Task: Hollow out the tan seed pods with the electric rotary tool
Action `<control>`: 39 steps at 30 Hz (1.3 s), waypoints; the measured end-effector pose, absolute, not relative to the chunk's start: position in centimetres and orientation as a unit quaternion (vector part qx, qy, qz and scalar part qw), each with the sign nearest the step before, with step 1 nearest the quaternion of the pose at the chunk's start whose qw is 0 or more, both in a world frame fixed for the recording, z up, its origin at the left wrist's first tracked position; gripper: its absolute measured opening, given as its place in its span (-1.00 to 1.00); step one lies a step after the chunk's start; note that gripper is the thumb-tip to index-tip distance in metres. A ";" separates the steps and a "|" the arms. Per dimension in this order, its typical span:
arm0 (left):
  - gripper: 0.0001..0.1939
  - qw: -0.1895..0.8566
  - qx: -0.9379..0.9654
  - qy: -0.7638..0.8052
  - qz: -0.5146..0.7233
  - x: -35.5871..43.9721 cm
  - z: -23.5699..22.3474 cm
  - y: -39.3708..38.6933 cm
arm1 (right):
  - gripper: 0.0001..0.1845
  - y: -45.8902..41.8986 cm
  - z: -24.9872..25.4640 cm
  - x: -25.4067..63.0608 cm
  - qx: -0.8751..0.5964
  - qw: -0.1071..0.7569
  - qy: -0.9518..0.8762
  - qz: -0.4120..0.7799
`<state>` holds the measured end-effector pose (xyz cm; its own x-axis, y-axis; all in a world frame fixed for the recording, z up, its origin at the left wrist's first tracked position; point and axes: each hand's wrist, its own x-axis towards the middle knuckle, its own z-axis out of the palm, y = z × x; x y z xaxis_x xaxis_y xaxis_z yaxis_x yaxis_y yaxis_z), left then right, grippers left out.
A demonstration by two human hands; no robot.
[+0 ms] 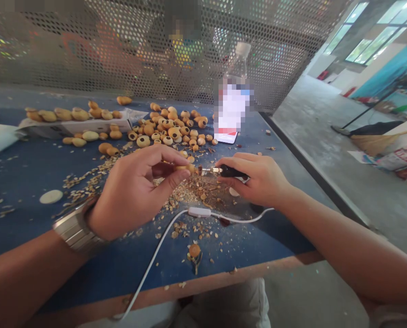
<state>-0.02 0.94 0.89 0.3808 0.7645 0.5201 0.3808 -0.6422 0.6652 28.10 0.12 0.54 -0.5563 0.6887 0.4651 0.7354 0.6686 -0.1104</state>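
In the middle of the view my left hand (130,187), with a metal watch (77,230) at its wrist, pinches a small tan gourd (191,168) between thumb and fingers. My right hand (267,177) is wrapped round the black handle of a mini rotary tool (231,171). The tool's dark round tip (200,170) meets the gourd's right end; whether it cuts in cannot be made out. A white cable with an inline switch (200,212) runs below both hands. Chips and seeds (179,196) lie scattered beneath them.
Several hollowed gourds (174,133) are heaped behind my hands. More gourds line a long flat box (77,129) at the left. A phone (229,118) leans on a clear bottle (237,66) before a perforated metal screen (128,54). The blue tabletop (26,182) ends at the right.
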 end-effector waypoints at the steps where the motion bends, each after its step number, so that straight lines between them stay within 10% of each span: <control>1: -0.92 0.224 0.800 0.358 0.427 0.0 0.9 0.9 | -0.64 0.1 0.5 28.1 -0.404 0.241 -0.881 -0.048; 39: -0.91 0.211 0.818 0.359 0.398 -0.6 0.6 1.5 | -0.68 -0.1 0.7 27.9 -0.414 0.224 -0.882 -0.027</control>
